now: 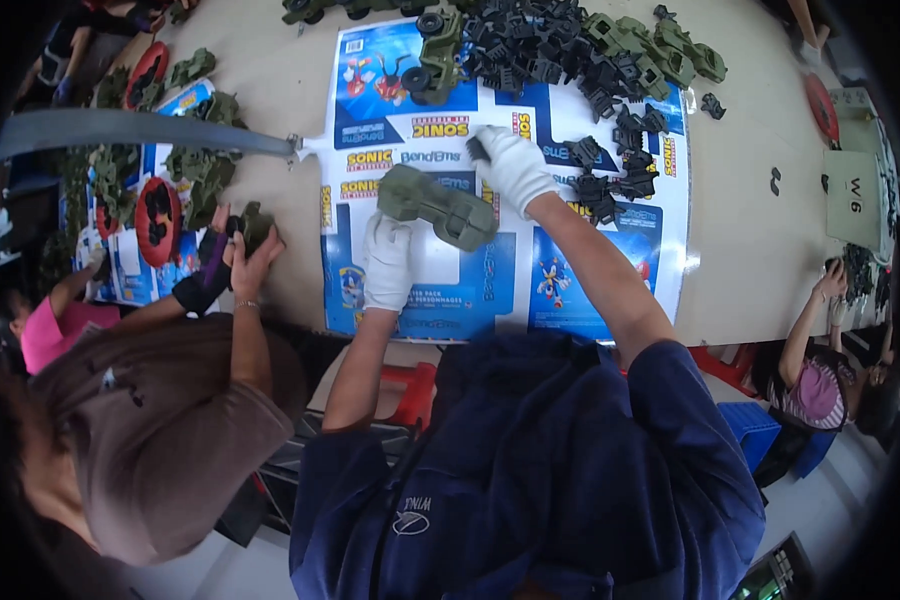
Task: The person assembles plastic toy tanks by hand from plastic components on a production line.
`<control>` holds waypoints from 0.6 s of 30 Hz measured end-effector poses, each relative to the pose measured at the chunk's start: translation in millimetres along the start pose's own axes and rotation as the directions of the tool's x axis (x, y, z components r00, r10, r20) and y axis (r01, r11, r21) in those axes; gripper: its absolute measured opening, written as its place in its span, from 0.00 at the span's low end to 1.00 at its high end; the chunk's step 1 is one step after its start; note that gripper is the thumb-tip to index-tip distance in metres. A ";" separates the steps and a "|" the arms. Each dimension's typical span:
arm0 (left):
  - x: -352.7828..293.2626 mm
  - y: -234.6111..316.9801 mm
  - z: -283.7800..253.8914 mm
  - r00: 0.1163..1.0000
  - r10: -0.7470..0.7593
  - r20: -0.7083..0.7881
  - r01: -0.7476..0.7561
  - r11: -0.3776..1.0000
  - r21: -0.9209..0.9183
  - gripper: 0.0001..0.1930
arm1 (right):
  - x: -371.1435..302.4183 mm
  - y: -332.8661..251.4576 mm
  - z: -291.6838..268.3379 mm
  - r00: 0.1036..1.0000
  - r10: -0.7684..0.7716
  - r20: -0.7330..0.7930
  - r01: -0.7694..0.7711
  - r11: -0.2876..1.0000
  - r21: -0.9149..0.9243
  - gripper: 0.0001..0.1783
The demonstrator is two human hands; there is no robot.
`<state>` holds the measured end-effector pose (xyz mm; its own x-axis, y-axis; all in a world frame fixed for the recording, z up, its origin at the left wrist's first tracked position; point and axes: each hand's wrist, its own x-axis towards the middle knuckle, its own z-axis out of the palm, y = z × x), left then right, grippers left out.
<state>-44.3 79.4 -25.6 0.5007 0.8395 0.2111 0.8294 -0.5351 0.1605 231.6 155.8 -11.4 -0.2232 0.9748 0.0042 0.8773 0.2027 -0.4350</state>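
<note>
My left hand [387,264], in a white glove, grips an olive-green toy vehicle body [440,210] from below, tilted over the printed sheet. In my right hand [520,170], also gloved in white, a small black plastic part [477,150] is pinched, just beyond the vehicle body and apart from it. Its far side is partly hidden by the fingers. Both hands are above a glossy blue and white printed sheet [440,268] on the table. Several loose black parts [610,190] lie to the right of my right hand.
A heap of black parts [540,45] stands at the far edge, with green vehicle bodies [670,50] beside it. A green wheeled vehicle [432,60] lies left of it. A grey metal bar [150,132] crosses at left, near a co-worker's hand [257,262]. A green bin [855,200] sits at right.
</note>
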 end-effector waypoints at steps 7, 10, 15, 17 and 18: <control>10.9 61.7 -7.5 0.610 -0.731 0.306 0.725 0.359 -0.587 0.35 | -125.6 20.1 -20.5 0.655 0.535 0.533 -0.675 0.100 0.731 0.18; 45.6 99.7 -16.1 0.589 -0.695 0.413 0.769 0.325 -0.551 0.55 | -158.7 12.4 -47.7 0.609 0.580 0.541 -0.757 0.220 0.615 0.25; 33.7 140.1 -20.9 0.602 -0.611 0.514 0.793 0.385 -0.471 0.71 | -177.2 20.1 -83.5 0.685 0.631 0.365 -0.713 0.684 0.154 0.27; 22.7 153.4 -17.0 0.628 -0.592 0.506 0.778 0.451 -0.437 0.67 | -187.2 21.2 -78.7 0.847 0.530 0.044 -0.531 0.836 0.138 0.24; 16.0 157.7 -9.9 0.668 -0.585 0.460 0.744 0.512 -0.430 0.62 | -186.3 21.6 -75.0 0.847 0.530 0.042 -0.530 0.836 0.139 0.24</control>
<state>92.1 7.5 12.6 -0.0372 0.9174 -0.3963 0.6906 0.3103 0.6533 324.0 -14.3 46.0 0.2583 0.9291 -0.2647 0.7931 -0.3604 -0.4910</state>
